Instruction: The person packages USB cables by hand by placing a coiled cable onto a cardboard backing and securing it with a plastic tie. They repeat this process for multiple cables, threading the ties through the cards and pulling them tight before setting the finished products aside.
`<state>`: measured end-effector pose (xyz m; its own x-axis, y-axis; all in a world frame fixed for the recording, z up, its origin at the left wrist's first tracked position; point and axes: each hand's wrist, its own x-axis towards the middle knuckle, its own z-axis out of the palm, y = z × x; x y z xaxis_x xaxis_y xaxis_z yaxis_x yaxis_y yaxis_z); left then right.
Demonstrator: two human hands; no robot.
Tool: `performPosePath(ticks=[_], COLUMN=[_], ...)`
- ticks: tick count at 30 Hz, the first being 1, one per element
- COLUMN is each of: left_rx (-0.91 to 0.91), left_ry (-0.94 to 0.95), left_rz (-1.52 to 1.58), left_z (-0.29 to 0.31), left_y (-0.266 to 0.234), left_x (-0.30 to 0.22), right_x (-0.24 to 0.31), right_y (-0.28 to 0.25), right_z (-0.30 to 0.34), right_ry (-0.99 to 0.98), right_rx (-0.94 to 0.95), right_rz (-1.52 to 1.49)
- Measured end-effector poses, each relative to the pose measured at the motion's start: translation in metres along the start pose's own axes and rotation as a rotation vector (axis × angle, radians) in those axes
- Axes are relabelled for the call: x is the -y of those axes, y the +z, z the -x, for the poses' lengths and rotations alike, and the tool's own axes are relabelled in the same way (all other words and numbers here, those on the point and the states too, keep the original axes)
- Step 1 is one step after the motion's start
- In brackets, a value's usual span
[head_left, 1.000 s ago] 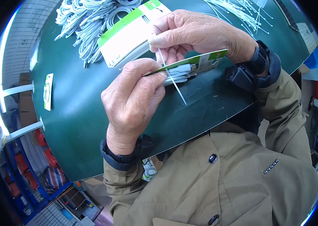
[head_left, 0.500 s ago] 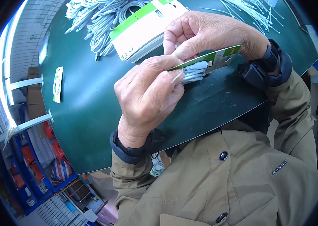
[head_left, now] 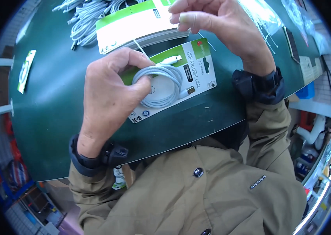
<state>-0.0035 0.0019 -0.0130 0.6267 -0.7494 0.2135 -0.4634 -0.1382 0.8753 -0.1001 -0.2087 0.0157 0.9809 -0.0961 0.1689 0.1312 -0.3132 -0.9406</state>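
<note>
My left hand (head_left: 110,86) grips the left part of a green and white packaging card (head_left: 199,74), thumb on top of a coiled pale grey cable (head_left: 161,98). The coil lies on the card's face, its two metal plugs pointing right. From beside my left fingertips a thin white cable tie (head_left: 139,47) sticks up. My right hand (head_left: 216,23) is raised beyond the card, apart from it, thumb and fingers drawn together over the right end of a stack of cards (head_left: 134,31). Whatever lies between those fingertips I cannot make out.
Bundled grey cables (head_left: 87,25) lie at the far left behind the stack. Loose white cable ties (head_left: 261,17) and clear plastic (head_left: 296,15) are at the far right. A small carded item (head_left: 26,72) rests near the green table's (head_left: 52,129) left edge.
My right hand has let go of the card and moved up and away. The card has turned from edge-on to face up, showing the cable coil. My left hand keeps its hold.
</note>
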Motion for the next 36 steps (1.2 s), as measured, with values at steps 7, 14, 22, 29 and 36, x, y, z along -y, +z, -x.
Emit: performPosePath(ticks=[7, 14, 22, 29, 36], left_rx=[0.052, 0.064, 0.055, 0.176, 0.181], left_ry=[-0.069, -0.091, -0.103, -0.198, -0.150], left_rz=[-0.015, -0.034, 0.041, 0.067, 0.062], left_z=[0.001, -0.003, 0.001, -0.003, -0.003], left_y=[0.005, 0.005, 0.009, 0.003, 0.003], left_x=[0.008, 0.006, 0.011, 0.013, 0.017], right_x=[-0.023, -0.023, -0.010, -0.015, -0.022], right_y=[0.014, 0.024, 0.023, 0.028, 0.030], right_z=[-0.009, -0.010, -0.013, -0.010, -0.007], right_ry=[-0.263, -0.179, -0.002, -0.122, -0.172], right_rx=[0.178, 0.096, 0.135, 0.021, -0.018], right_rz=[0.429, 0.366, 0.197, 0.324, 0.341])
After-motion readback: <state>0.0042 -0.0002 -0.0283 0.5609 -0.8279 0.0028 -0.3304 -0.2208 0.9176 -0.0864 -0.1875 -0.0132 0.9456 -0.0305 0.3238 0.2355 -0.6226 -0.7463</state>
